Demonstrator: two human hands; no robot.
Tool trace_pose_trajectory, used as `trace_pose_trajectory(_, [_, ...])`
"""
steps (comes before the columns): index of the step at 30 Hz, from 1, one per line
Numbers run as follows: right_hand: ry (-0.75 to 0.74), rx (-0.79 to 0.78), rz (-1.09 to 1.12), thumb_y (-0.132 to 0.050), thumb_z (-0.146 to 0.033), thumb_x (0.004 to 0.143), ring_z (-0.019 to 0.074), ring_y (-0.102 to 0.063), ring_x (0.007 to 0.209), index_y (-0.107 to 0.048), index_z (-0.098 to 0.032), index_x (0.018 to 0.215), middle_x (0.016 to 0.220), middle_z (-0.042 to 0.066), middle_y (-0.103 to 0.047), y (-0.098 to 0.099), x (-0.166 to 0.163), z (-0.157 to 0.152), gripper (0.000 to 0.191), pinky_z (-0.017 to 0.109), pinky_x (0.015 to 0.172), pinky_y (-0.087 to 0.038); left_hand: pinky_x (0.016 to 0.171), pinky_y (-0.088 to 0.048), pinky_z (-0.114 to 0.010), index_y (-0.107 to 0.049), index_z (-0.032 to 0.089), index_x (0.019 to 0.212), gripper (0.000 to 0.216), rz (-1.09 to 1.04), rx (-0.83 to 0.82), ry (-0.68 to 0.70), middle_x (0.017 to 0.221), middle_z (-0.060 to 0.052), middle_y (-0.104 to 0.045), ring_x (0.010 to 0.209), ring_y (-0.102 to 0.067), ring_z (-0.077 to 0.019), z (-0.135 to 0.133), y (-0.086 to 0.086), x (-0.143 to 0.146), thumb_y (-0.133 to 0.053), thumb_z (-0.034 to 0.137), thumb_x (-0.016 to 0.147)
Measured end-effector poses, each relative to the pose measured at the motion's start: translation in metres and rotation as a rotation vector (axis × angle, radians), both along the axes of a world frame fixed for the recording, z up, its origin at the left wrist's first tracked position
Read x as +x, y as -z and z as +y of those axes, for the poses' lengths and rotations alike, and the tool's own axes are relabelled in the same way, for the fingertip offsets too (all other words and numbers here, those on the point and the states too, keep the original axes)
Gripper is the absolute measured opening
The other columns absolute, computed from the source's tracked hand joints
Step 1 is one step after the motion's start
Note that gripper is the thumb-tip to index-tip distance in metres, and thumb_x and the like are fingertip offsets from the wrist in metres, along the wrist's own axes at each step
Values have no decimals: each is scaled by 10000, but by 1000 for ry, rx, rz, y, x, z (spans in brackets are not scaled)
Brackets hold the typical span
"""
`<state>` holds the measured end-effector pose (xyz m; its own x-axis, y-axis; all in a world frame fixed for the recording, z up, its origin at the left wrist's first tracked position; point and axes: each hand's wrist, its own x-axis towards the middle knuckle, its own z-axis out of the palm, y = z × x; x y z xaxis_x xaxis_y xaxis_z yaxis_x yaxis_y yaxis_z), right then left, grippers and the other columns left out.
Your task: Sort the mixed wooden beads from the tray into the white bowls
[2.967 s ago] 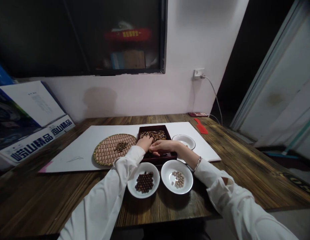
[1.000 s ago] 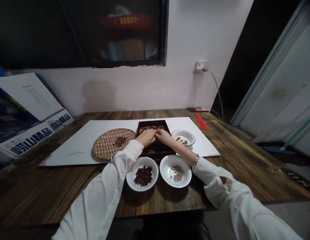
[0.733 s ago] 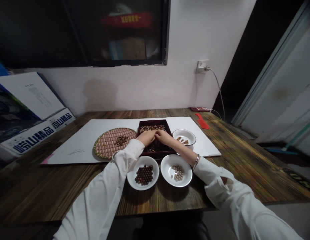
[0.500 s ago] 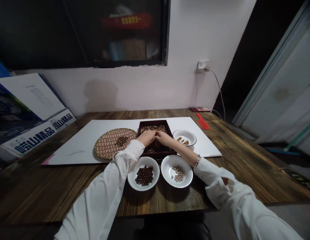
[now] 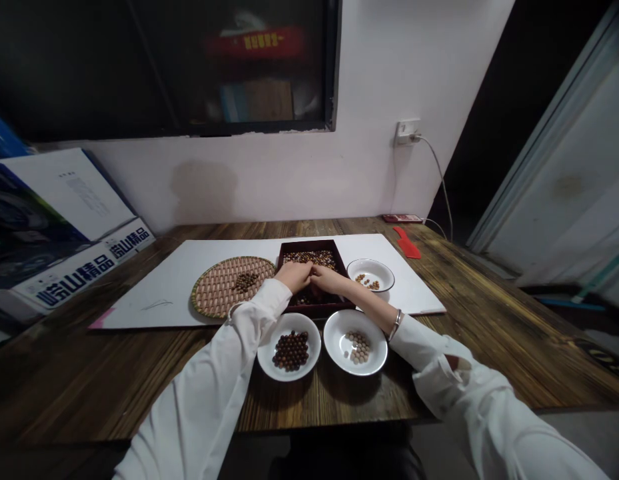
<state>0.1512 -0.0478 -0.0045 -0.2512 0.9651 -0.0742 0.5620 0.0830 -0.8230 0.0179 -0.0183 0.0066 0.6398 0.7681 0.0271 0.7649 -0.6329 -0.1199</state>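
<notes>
My left hand [image 5: 295, 276] and my right hand [image 5: 327, 279] meet over a dark red rectangular tray [image 5: 320, 309]. The fingers of both are curled together, and their tips hide whatever they pinch. Mixed brown and tan beads [image 5: 312, 256] cover the far part of the tray, with a few more nearer me below my hands. In front stand two white bowls: the left bowl [image 5: 288, 375] has dark brown beads [image 5: 291, 351], the right bowl [image 5: 356, 369] pale beads [image 5: 360, 347]. Left of the tray, a woven round mat [image 5: 215, 288] carries olive-brown beads [image 5: 246, 282].
A third white bowl [image 5: 380, 268] with yellowish beads [image 5: 368, 283] sits right of the tray on a white board [image 5: 162, 283]. Farther right on the wooden table [image 5: 469, 333] lies a red flat tool [image 5: 406, 244]. A printed carton [image 5: 74, 220] stands at the left; a cable [image 5: 439, 170] hangs from the wall socket.
The whole view has shifted slightly. My hands stay together over the tray with only small finger movement, and the bowls look the same.
</notes>
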Motion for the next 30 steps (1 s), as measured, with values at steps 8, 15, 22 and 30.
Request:
trace_pose_trajectory(8, [-10,19,-33,-429,10,808,153,-537,482,-571,-173,869,483,-51,-542,7,2,3,239,239,555,-442,901,-537,-414,-587,144,1186,281,-34,-59,-16,1151,-177,-720,1092,-694,-318,1,1,-2,-484,260,952])
trace_pose_trajectory(15, [-55,-34,34,-398,-6,849,145,-536,438,-619,-154,925,469,-46,-558,13,3,10,277,228,501,-435,916,-533,-359,-679,150,1108,263,-107,-63,-36,1126,-169,-729,1097,-692,-288,1,-3,-1,-504,259,946])
trace_pose_trajectory(22, [-95,-160,119,-379,-18,894,135,-570,429,-612,-148,912,468,-39,-599,9,3,9,266,212,492,-456,912,-536,-383,-704,157,1089,282,-113,-39,-55,1114,-167,-733,1084,-693,-298,4,1,-2,-480,262,954])
trace_pose_trajectory(30, [-110,-229,167,-433,-65,948,125,-592,436,-616,-133,1115,500,-42,-630,0,2,1,257,194,467,-415,958,-521,-331,-674,117,1160,294,-94,-127,21,1172,-157,-722,1128,-681,-262,21,14,-1,-482,184,948])
